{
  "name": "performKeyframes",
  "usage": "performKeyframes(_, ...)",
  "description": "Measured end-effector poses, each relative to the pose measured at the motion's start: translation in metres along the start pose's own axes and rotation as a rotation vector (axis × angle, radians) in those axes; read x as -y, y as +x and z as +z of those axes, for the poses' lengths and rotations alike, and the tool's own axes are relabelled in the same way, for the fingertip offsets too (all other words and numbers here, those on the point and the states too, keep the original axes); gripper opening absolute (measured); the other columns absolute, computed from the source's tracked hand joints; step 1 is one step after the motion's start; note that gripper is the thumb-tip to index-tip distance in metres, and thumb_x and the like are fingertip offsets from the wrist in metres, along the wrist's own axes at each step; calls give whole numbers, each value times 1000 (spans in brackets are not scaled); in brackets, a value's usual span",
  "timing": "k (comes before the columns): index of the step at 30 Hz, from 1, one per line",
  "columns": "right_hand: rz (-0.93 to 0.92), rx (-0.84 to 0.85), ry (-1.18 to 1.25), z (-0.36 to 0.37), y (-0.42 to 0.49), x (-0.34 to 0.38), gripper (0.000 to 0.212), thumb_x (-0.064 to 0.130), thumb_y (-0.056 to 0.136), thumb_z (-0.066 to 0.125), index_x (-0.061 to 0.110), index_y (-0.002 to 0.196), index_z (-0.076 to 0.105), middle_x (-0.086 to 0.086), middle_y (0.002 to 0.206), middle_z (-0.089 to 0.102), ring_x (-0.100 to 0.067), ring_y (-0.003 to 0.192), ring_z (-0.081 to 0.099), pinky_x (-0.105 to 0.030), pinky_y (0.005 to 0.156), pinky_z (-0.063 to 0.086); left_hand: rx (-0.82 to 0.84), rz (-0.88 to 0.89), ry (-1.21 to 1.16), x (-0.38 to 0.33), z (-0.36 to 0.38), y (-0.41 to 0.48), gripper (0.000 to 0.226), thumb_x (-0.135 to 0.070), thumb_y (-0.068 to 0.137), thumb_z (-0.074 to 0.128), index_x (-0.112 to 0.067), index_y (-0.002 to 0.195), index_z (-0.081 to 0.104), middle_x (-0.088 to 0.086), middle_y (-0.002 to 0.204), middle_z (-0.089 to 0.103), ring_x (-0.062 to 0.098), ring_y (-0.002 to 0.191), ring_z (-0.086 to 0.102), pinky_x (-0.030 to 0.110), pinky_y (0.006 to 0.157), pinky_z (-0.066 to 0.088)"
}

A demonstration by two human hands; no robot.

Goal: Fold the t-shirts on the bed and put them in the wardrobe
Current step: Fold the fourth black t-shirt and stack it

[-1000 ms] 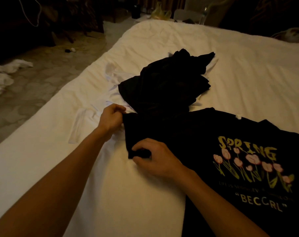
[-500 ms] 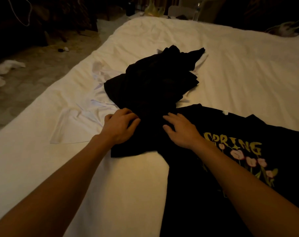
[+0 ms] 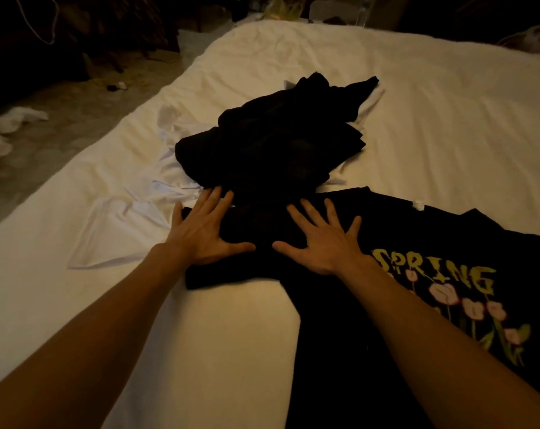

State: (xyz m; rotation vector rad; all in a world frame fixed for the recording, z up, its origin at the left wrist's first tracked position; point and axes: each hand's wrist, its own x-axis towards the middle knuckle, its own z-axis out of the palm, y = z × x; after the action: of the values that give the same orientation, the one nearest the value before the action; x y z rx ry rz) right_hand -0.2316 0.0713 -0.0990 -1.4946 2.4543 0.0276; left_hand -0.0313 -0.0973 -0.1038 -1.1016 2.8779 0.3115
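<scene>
A black t-shirt (image 3: 448, 243) with a yellow "SPRING" print and pink flowers lies spread flat on the white bed (image 3: 448, 119). Its left sleeve stretches out to the left. My left hand (image 3: 200, 233) presses flat on the sleeve's outer end, fingers spread. My right hand (image 3: 321, 243) presses flat on the shoulder beside the print, fingers spread too. Behind my hands sits a crumpled heap of black t-shirts (image 3: 278, 144). A white t-shirt (image 3: 126, 230) lies rumpled partly under that heap, to the left.
The bed's left edge runs diagonally, with a tiled floor (image 3: 61, 128) beyond it. White cloth (image 3: 12, 125) lies on the floor at far left. A yellow bag (image 3: 282, 9) and dark furniture stand past the far end of the bed.
Both hands let go of the sleeve's edge, moved up onto the sleeve and shoulder, and now lie flat with spread fingers. The sleeve lies flatter than before.
</scene>
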Motion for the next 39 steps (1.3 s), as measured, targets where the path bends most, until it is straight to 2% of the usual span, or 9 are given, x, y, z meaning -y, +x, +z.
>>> performKeyframes(3,-28,-32,75,-10,-7,-2,88,90,80,25,49,154,2,15,165,-5,-24,152,-15,-71,110,-9,16,3,21,-5,-10,-6,126,-103,59,23,-32,158,-7,-6,166,-15,16,152,-13,62,118,-5)
performKeyframes(6,-93,-220,177,-15,-18,-7,71,72,92,37,37,154,27,5,164,18,-23,152,6,-60,120,8,-204,31,49,-14,-17,-20,98,-86,78,28,-24,154,30,3,164,21,25,150,19,58,117,14)
performKeyframes(8,-169,-412,207,-15,-24,-11,56,53,97,46,24,146,45,-4,154,39,-26,144,28,-53,115,30,-493,34,67,-21,-16,-29,63,-62,88,46,-15,127,59,12,136,52,34,124,49,51,96,42)
performKeyframes(11,-197,-446,218,-15,-29,-12,49,42,99,49,22,144,48,-5,152,42,-25,143,32,-55,111,36,-694,77,-53,-37,-11,-36,26,-35,90,58,-10,94,60,12,100,55,33,90,53,44,70,47)
performKeyframes(14,-53,-118,123,-9,-31,-10,75,76,89,37,46,154,16,7,166,3,-25,153,-4,-71,114,2,-464,164,-140,-50,6,-41,42,-50,90,48,-17,112,61,6,119,55,28,112,52,47,89,48)
performKeyframes(16,24,14,48,-2,-31,-10,89,93,76,25,55,151,-2,9,165,-14,-29,150,-19,-74,108,-10,-281,98,-95,-51,20,-44,67,-68,89,34,-28,142,45,-2,151,38,20,146,25,55,116,25)
performKeyframes(18,48,20,24,5,-28,-11,91,97,71,18,58,148,-9,9,164,-19,-31,149,-25,-75,105,-14,-180,25,-41,-48,28,-40,82,-81,86,24,-36,155,21,-10,165,12,12,153,-6,58,120,0)
performKeyframes(26,51,-39,0,9,-29,-10,91,96,73,17,55,150,-8,8,165,-16,-30,149,-23,-73,107,-13,-22,-26,45,-47,21,-31,104,-97,72,17,-40,156,-5,-12,166,-8,13,151,-19,62,119,-6)
performKeyframes(39,102,-129,107,-29,-165,-25,94,90,78,31,49,153,-7,3,167,-6,-30,152,-11,-63,118,1,-20,103,-53,-100,-19,-118,93,-85,85,25,-30,158,13,-2,168,0,21,153,-6,58,119,-1)
